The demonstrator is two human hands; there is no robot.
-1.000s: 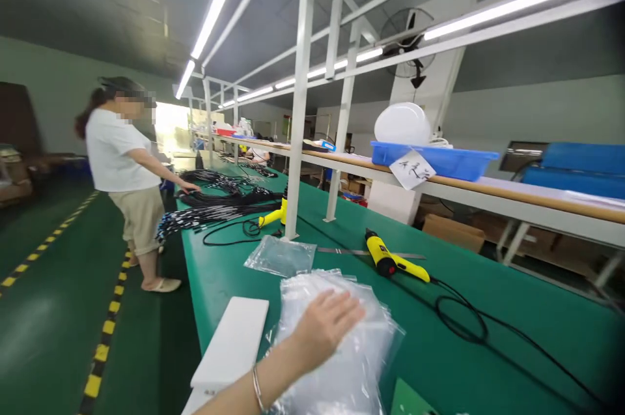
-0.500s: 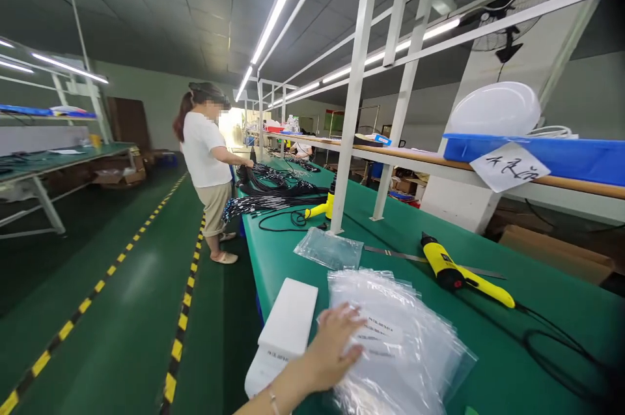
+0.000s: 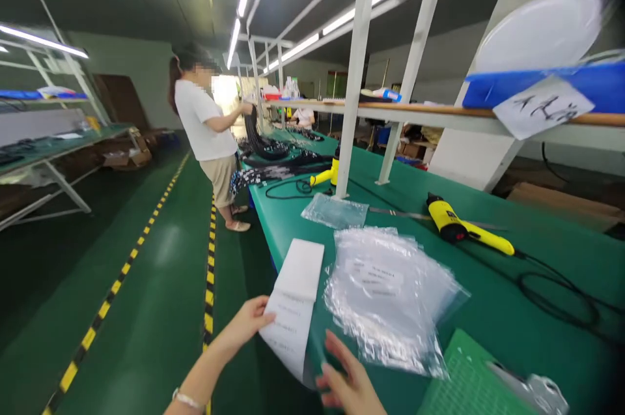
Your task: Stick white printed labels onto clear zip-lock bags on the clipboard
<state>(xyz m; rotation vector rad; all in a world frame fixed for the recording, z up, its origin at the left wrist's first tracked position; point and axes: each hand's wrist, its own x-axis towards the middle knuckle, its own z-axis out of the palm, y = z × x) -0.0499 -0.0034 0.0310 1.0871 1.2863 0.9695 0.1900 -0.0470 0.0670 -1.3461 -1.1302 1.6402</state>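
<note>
The left hand [image 3: 250, 321] has moved from the clear plastic bags [image 3: 385, 301] to the printed label strip [image 3: 289, 324], and the right hand [image 3: 347, 379] has come into view. Left thumb and fingers pinch the strip's left edge, probably to steady it beside the fanned bags. The right fingers, spread apart, are near its lower end, palm turned inward.

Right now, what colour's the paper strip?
Paper strip: white with dark print, best in head view.

Illegible print [image 3: 284, 326] on paper strip [image 3: 295, 320]
</note>
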